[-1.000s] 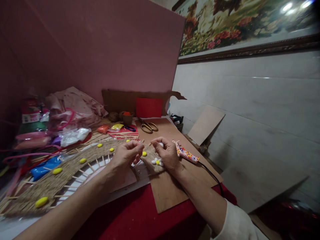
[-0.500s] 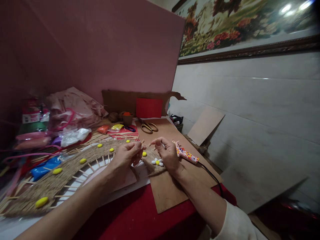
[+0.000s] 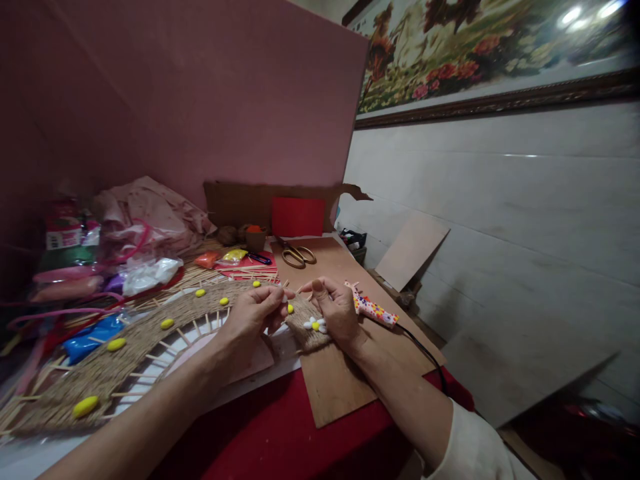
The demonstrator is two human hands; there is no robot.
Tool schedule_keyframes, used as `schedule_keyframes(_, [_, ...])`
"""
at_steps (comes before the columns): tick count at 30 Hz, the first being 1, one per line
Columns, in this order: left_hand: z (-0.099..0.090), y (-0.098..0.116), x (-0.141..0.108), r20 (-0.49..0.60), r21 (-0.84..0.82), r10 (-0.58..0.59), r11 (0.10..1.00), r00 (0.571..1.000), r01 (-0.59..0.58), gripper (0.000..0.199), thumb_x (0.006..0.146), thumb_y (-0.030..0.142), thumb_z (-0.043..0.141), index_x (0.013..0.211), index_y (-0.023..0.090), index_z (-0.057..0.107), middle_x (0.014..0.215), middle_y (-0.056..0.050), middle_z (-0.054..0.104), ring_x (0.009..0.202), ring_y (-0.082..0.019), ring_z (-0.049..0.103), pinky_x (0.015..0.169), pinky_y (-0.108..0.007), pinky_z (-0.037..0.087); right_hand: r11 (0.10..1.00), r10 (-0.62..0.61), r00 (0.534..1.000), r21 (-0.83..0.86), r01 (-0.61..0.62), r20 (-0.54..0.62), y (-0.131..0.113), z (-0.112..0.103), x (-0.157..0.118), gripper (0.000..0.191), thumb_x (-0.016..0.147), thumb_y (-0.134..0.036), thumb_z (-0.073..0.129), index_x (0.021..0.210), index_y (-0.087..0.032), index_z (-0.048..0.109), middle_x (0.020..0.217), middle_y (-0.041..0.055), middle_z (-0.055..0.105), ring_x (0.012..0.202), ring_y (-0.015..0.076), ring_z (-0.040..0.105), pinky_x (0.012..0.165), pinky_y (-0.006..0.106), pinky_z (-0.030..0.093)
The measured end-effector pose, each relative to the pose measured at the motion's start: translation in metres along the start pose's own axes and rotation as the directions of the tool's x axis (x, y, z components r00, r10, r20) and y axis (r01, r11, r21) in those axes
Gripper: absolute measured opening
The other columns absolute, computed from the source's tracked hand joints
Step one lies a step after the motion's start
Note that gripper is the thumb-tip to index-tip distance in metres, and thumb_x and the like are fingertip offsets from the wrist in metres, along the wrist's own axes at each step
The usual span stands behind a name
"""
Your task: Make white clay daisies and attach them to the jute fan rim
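Observation:
My left hand point(image 3: 257, 310) is closed in a pinch above a curved woven twine band point(image 3: 195, 303), with a small white piece point(image 3: 285, 299) showing at its fingertips. Close beside it, my right hand point(image 3: 336, 310) has thumb and forefinger pressed together; what they hold, if anything, is hidden. Thin wooden sticks poke out along the band's edges. Yellow oval pieces point(image 3: 117, 344) are spaced along it. At its right end, by my right wrist, lies a flower with white petals and a yellow centre point(image 3: 315, 325).
A patterned glue gun point(image 3: 375, 312) with a black cord lies right of my right hand on a brown board point(image 3: 345, 387). Gold-handled scissors point(image 3: 299, 257) rest behind. Bags of coloured clay point(image 3: 93, 337) crowd the left, and a red cloth point(image 3: 260, 427) covers the front.
Both hands stay nearly in place, with slight finger movement. The small white piece now shows at my left fingertips. The band appears shifted very slightly.

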State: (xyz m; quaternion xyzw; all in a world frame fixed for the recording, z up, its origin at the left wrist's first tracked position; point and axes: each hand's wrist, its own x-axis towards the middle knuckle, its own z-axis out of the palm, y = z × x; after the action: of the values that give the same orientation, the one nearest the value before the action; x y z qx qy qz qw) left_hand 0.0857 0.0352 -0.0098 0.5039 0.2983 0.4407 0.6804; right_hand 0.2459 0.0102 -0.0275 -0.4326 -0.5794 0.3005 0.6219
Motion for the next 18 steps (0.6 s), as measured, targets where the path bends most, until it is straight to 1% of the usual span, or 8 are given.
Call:
schedule_keyframes(3, [-0.001,-0.002,0.001,0.001,-0.016,0.001,1.0,1.0,-0.001,0.03,0.059,0.029,0.081,0.082,0.013,0.07,0.065,-0.005,0.067,0.048,-0.009,0.054,0.043,-0.019,0.036,1.0,0.001,1.0,0.004,-0.001,-0.001,0.0,0.0,-0.001,0.042,0.086,-0.054,0.05,0.076,-0.015,0.063,0.046,-0.0079,0.033,0.042,0.0067,0.028,0.043,0.021,0.023])
schedule_keyframes(6, [-0.001,-0.003,0.002,-0.026,-0.014,0.018,1.0,1.0,-0.019,0.032,0.054,0.021,0.084,0.081,0.013,0.07,0.063,-0.002,0.066,0.049,-0.008,0.053,0.045,-0.019,0.037,0.998,0.003,1.0,-0.066,-0.003,-0.006,0.001,0.0,-0.001,0.041,0.085,-0.053,0.052,0.076,-0.015,0.064,0.046,-0.0074,0.034,0.042,0.0071,0.029,0.043,0.021,0.024])
schedule_keyframes(9, [0.0,-0.002,0.001,-0.031,0.004,0.017,1.0,0.999,-0.017,0.026,0.059,0.031,0.082,0.072,0.013,0.068,0.052,0.003,0.057,0.04,-0.004,0.044,0.039,-0.017,0.03,0.995,-0.007,1.0,-0.103,0.006,-0.006,0.0,0.0,-0.002,0.04,0.085,-0.053,0.051,0.076,-0.016,0.064,0.048,-0.0067,0.036,0.043,0.0076,0.031,0.044,0.022,0.024])
schedule_keyframes(11, [0.0,-0.001,0.0,-0.013,0.014,0.008,1.0,1.0,-0.007,0.029,0.065,0.04,0.077,0.072,0.013,0.067,0.048,0.004,0.053,0.036,-0.003,0.038,0.036,-0.016,0.025,0.993,-0.011,1.0,-0.114,0.009,-0.014,0.0,0.0,-0.003,0.041,0.085,-0.053,0.051,0.075,-0.016,0.063,0.049,-0.0063,0.036,0.044,0.0078,0.031,0.044,0.022,0.024])
schedule_keyframes(12, [-0.001,-0.002,0.0,-0.006,0.016,0.005,1.0,1.0,-0.005,0.031,0.067,0.042,0.076,0.074,0.013,0.068,0.048,0.003,0.054,0.035,-0.003,0.039,0.036,-0.016,0.025,0.993,-0.011,1.0,-0.118,0.009,-0.017,0.0,0.0,-0.003,0.041,0.085,-0.053,0.051,0.076,-0.016,0.063,0.049,-0.0063,0.036,0.045,0.0079,0.031,0.044,0.022,0.024])
schedule_keyframes(14, [-0.002,-0.004,0.001,-0.006,0.018,0.009,1.0,1.0,-0.009,0.032,0.064,0.04,0.078,0.079,0.013,0.07,0.055,0.0,0.061,0.04,-0.005,0.046,0.039,-0.017,0.03,0.992,-0.007,1.0,-0.123,0.005,-0.018,-0.001,0.0,-0.004,0.04,0.086,-0.053,0.05,0.076,-0.016,0.063,0.049,-0.0066,0.035,0.044,0.008,0.031,0.044,0.022,0.024])
schedule_keyframes(16, [-0.003,-0.009,0.004,-0.019,0.027,0.02,0.999,1.0,-0.02,0.034,0.057,0.033,0.083,0.081,0.013,0.071,0.063,-0.003,0.066,0.047,-0.008,0.052,0.044,-0.019,0.036,0.99,-0.011,1.0,-0.14,0.007,-0.029,-0.001,0.0,-0.005,0.04,0.086,-0.052,0.05,0.076,-0.016,0.064,0.048,-0.0069,0.034,0.044,0.0081,0.03,0.044,0.022,0.024])
schedule_keyframes(18, [-0.003,-0.014,0.006,-0.033,0.037,0.036,0.999,0.999,-0.035,0.037,0.051,0.028,0.085,0.081,0.013,0.071,0.063,-0.002,0.066,0.049,-0.008,0.053,0.046,-0.02,0.037,0.982,-0.038,0.998,-0.187,0.028,-0.048,-0.001,0.0,-0.006,0.039,0.086,-0.051,0.05,0.075,-0.016,0.064,0.05,-0.0059,0.037,0.046,0.0086,0.033,0.045,0.022,0.025])
